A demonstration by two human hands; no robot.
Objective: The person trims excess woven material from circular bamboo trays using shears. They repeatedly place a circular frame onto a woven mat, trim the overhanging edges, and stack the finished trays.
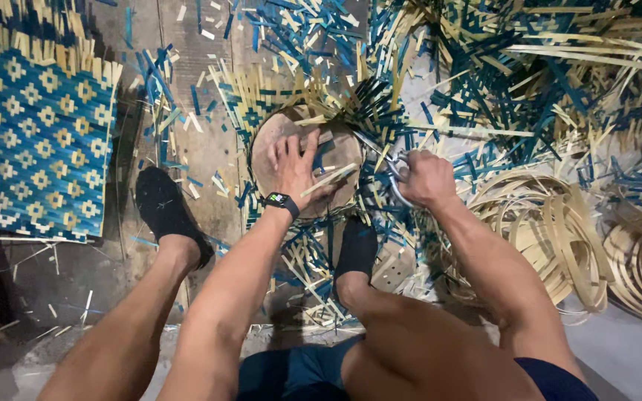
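Note:
My left hand (pixel 296 166) presses flat, fingers spread, on a round wooden disc (pixel 336 148) that lies over a woven mat of blue and pale bamboo strips (pixel 250 100). A black watch sits on that wrist. My right hand (pixel 426 178) grips metal scissors (pixel 394 167) at the disc's right edge, with the blades pointing up-left among the strip ends. My feet in black socks rest on either side, the left foot (pixel 166 212) on the floor and the right foot (pixel 356 249) on the cut strips.
A finished blue and yellow woven panel (pixel 35 141) lies at the left. Loose blue and pale strips (pixel 529 67) are piled at the upper right. Coils of pale bamboo bands (pixel 559 223) sit at the right. Offcuts litter the concrete floor.

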